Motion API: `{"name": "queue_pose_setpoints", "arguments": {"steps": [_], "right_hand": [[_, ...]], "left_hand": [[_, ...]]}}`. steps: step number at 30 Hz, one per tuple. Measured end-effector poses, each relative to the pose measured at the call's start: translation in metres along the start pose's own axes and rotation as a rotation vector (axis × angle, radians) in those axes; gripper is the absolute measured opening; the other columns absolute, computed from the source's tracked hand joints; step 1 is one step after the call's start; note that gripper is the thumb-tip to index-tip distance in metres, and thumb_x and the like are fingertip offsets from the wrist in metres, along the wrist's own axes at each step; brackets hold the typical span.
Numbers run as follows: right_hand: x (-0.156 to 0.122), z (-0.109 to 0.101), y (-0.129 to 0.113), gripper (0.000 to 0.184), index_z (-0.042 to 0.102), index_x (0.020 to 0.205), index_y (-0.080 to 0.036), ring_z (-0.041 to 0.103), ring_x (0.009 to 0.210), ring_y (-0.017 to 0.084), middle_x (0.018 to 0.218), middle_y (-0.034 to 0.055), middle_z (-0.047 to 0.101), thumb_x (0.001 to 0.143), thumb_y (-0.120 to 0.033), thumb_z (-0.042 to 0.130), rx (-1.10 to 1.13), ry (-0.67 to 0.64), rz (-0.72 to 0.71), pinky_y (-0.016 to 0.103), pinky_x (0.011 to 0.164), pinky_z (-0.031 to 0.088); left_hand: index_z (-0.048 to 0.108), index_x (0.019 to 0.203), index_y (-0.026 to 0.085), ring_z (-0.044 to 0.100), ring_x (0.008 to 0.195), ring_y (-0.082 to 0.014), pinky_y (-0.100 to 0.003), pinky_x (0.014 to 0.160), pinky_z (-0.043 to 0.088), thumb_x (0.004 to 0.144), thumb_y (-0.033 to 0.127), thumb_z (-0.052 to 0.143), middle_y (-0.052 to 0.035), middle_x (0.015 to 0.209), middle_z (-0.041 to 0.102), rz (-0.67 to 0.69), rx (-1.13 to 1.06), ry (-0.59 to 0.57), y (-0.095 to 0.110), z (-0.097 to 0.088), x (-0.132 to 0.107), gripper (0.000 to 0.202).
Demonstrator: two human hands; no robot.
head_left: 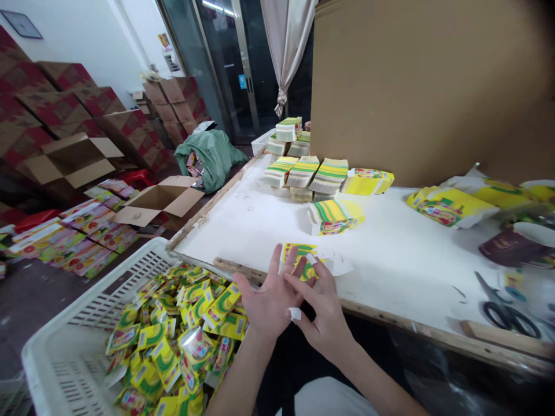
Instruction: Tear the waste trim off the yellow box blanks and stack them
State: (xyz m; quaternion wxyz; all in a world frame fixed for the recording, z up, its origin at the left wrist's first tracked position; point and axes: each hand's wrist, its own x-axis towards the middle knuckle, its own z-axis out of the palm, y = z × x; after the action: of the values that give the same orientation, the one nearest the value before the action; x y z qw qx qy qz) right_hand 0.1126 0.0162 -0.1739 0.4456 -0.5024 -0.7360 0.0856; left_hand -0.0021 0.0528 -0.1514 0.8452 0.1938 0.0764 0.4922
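Judging by how things lie, our work looks well under way. A big heap of loose yellow packets (pixel 162 358) fills much of the white basket (pixel 52 352) at our left. On the counter (pixel 390 254) we see several stacks (pixel 303 167) grouped towards the back, a nearer stack (pixel 333 216), and more yellow bundles (pixel 451 205) to the right; which of these are finished and which remain, we cannot tell. Just beyond our fingers, partly hidden, flat packets (pixel 299 252) lie by the near edge. Our left hand (pixel 271 303) is palm up, fingers spread; our right hand (pixel 321 306), with white tape (pixel 295 314) on its thumb, overlaps it in view, touching or not we cannot tell. Neither is clamped on anything visible.
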Motion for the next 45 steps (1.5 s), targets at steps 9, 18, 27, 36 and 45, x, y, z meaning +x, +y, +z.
{"name": "queue_pose_setpoints", "arguments": {"steps": [9, 18, 27, 36, 45], "right_hand": [[-0.004, 0.005, 0.004, 0.039, 0.051, 0.116, -0.024, 0.019, 0.126, 0.033, 0.137, 0.0083, 0.019, 0.078, -0.031, 0.052, -0.006, -0.025, 0.009, 0.053, 0.099, 0.025], [-0.009, 0.006, 0.005, 0.039, 0.052, 0.115, -0.023, 0.018, 0.127, 0.032, 0.138, 0.0083, 0.017, 0.077, -0.031, 0.053, 0.017, -0.036, 0.021, 0.052, 0.1, 0.025], [-0.003, 0.007, 0.0, 0.05, 0.041, 0.126, -0.025, 0.015, 0.128, 0.033, 0.139, 0.0078, 0.013, 0.078, -0.032, 0.051, -0.061, -0.061, 0.028, 0.052, 0.1, 0.023], [-0.007, 0.012, 0.006, 0.044, 0.047, 0.12, -0.022, 0.017, 0.127, 0.032, 0.137, 0.0105, 0.018, 0.078, -0.032, 0.051, -0.067, -0.078, 0.057, 0.05, 0.1, 0.027], [-0.014, 0.013, 0.01, 0.047, 0.045, 0.123, -0.022, 0.019, 0.126, 0.033, 0.138, 0.0115, 0.021, 0.078, -0.034, 0.051, -0.044, -0.091, 0.083, 0.051, 0.098, 0.03]], "left_hand": [[0.023, 0.133, 0.029, 0.016, 0.128, -0.0308, -0.05, 0.103, 0.013, 0.061, 0.081, 0.019, -0.0038, 0.14, 0.024, -0.016, -0.012, 0.008, -0.004, 0.001, 0.0, 0.089], [0.015, 0.134, 0.032, 0.013, 0.129, -0.0299, -0.05, 0.103, 0.009, 0.058, 0.082, 0.024, -0.0022, 0.142, 0.02, -0.036, 0.04, 0.018, -0.003, -0.003, 0.002, 0.092], [0.017, 0.134, 0.03, 0.018, 0.128, -0.0297, -0.05, 0.102, 0.015, 0.059, 0.081, 0.023, -0.0047, 0.139, 0.026, 0.004, 0.056, 0.035, -0.003, -0.001, 0.002, 0.091], [0.021, 0.133, 0.031, 0.022, 0.126, -0.0314, -0.051, 0.1, 0.015, 0.054, 0.085, 0.02, -0.004, 0.138, 0.028, -0.058, 0.113, 0.042, -0.004, -0.008, 0.002, 0.095], [0.02, 0.133, 0.031, 0.019, 0.126, -0.0319, -0.05, 0.102, 0.008, 0.052, 0.086, 0.02, -0.0043, 0.139, 0.025, -0.102, 0.066, 0.035, -0.007, -0.015, 0.004, 0.098]]}}
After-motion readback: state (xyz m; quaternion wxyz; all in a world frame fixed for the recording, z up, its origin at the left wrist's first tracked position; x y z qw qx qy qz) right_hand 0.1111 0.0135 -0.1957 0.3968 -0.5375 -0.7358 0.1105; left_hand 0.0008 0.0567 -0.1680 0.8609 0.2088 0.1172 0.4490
